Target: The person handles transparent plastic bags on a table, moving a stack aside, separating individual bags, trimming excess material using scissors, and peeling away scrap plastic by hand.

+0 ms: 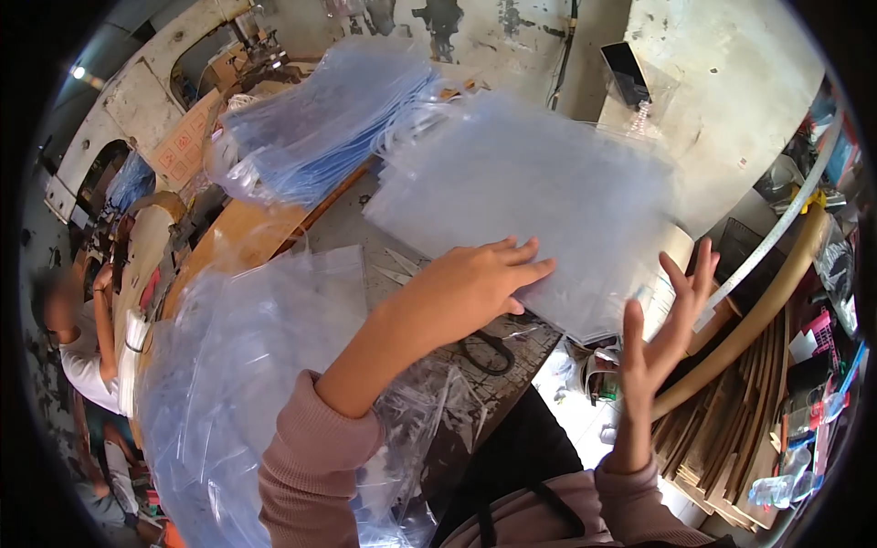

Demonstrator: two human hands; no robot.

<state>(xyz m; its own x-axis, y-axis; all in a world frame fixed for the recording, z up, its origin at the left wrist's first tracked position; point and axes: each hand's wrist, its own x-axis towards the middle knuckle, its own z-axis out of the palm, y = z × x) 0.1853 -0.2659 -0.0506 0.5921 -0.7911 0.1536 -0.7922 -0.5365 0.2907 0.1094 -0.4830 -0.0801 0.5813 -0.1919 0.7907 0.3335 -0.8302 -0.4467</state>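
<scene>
A stack of clear plastic sheets (pixel 521 183) lies on the worktable in front of me, its right side slightly blurred. My left hand (pixel 484 283) is over the stack's near edge with fingers stretched out; I cannot tell whether it presses on the top sheet. My right hand (pixel 671 315) is raised beside the stack's right corner, fingers spread and nothing in them. Under my left forearm lies a pair of scissors (pixel 491 356), its black handle and blade tips showing, the middle hidden. A loose heap of clear plastic (pixel 247 365) covers the left side.
Another pile of bluish plastic bags (pixel 338 119) stands behind on the left. A phone (pixel 626 73) rests on the pale machine body (pixel 722 100). A curved tan tube (pixel 749 338) and stacked boards (pixel 731 411) are at right. Another person (pixel 91 347) sits at far left.
</scene>
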